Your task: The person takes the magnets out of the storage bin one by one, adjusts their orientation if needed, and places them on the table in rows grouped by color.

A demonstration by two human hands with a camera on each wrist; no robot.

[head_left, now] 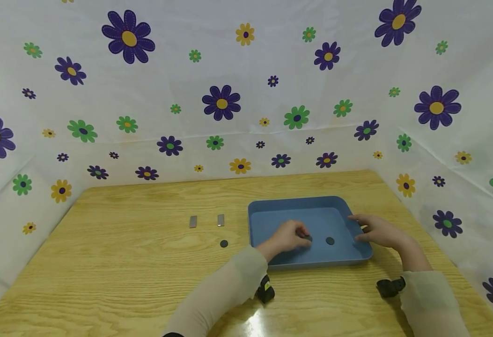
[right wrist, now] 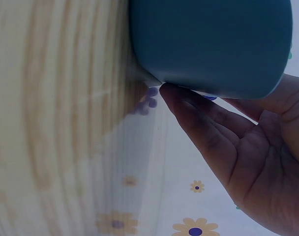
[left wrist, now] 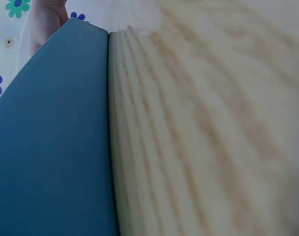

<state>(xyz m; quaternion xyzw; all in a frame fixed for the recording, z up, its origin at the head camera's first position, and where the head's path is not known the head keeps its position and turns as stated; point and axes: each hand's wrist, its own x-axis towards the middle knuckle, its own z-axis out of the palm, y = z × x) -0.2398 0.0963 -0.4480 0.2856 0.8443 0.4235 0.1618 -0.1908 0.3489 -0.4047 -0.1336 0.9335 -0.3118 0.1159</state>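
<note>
A shallow blue tray [head_left: 271, 220] lies on the wooden table. Inside it, my left hand [head_left: 290, 235] pinches a dark round disc [head_left: 308, 238] just over the tray floor, the fingers partly covering it. Another dark disc [head_left: 330, 240] lies flat in the tray, to the right of that hand. My right hand [head_left: 381, 231] holds the tray's right side, with thumb and fingers about the wall. In the right wrist view, fingertips [right wrist: 170, 93] touch the outside of the tray wall [right wrist: 213, 44]. The left wrist view shows mostly the tray's outer wall [left wrist: 56, 137].
Left of the tray, two small grey rectangular plates [head_left: 193, 221] [head_left: 221, 220] lie on the table [head_left: 115, 262]. A third dark disc [head_left: 224, 243] is nearer the front. A white cloth [head_left: 246, 65] with printed flowers surrounds the table at the back and sides.
</note>
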